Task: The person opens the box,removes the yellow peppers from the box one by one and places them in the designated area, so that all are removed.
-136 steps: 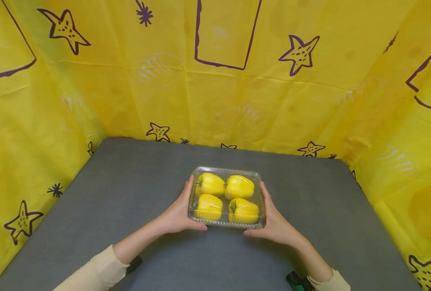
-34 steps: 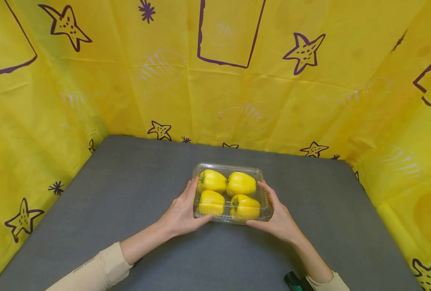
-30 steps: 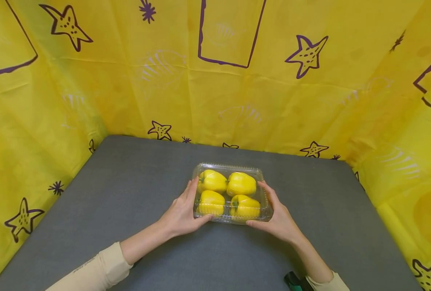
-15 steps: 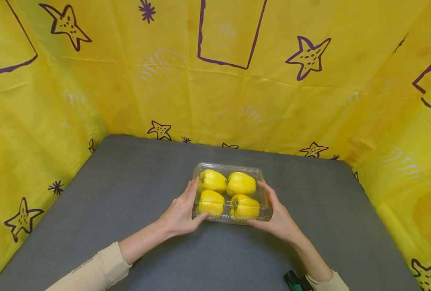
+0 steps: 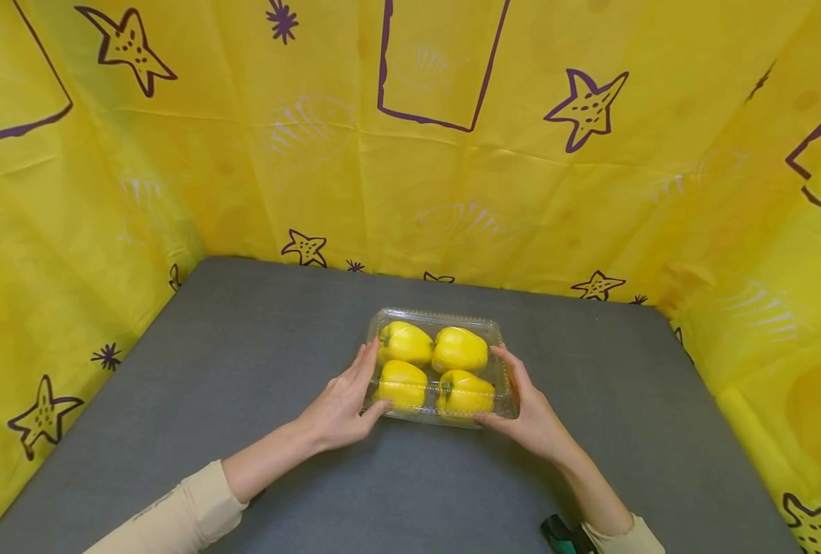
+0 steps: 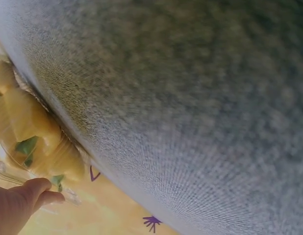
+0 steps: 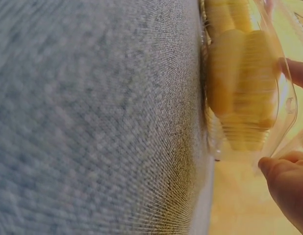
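Observation:
A clear plastic clamshell container (image 5: 432, 404) with a ridged rim stands on the grey table, its lid down. Several yellow bell peppers (image 5: 459, 350) with green stems lie inside in two rows. My left hand (image 5: 339, 406) holds the left side, fingers along the wall and thumb at the near left corner. In the left wrist view, its thumb and a finger (image 6: 36, 188) meet at the lid's edge. My right hand (image 5: 533, 419) holds the right side, with its thumb (image 7: 275, 169) at the near rim in the right wrist view. The farther fingers are partly hidden.
The grey cloth-covered table (image 5: 278, 331) extends around the container. A yellow curtain (image 5: 410, 177) with starfish and fishbone prints encloses its back and sides. A dark strapped device (image 5: 559, 532) sits by the right wrist.
Since the oldest frame, the container has shifted slightly right in view and tilted, showing more of its near wall. Lately my left thumb has slid left along the near rim; the container stays nearly still.

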### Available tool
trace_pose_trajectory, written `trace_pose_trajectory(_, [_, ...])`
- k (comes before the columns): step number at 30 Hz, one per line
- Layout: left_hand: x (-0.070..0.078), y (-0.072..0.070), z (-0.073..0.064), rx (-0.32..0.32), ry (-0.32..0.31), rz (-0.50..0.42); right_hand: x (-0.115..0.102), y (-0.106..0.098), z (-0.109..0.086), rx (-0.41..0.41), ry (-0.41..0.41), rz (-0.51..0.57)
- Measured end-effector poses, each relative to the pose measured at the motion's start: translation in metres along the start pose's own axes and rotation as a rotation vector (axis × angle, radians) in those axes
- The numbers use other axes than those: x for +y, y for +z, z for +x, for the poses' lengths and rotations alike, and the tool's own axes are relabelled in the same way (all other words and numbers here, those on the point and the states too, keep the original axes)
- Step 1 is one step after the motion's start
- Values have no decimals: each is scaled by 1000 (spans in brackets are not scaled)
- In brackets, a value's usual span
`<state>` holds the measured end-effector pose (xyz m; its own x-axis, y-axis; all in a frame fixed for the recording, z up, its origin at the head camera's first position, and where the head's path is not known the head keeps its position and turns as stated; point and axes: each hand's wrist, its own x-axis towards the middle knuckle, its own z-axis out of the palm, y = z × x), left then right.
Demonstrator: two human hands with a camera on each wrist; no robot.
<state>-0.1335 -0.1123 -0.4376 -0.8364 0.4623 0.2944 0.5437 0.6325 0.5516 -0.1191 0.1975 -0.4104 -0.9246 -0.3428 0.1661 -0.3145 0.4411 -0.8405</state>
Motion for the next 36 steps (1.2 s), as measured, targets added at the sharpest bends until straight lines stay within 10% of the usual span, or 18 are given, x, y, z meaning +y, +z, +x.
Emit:
trace_pose_trajectory(21, [-12,-8,-1,46,87,-11,6,-3,1,-32,-17,14])
trace_pose_trajectory(36, [-17,-12,-4,9,24,-284,36,0,2,-14,-29,-47])
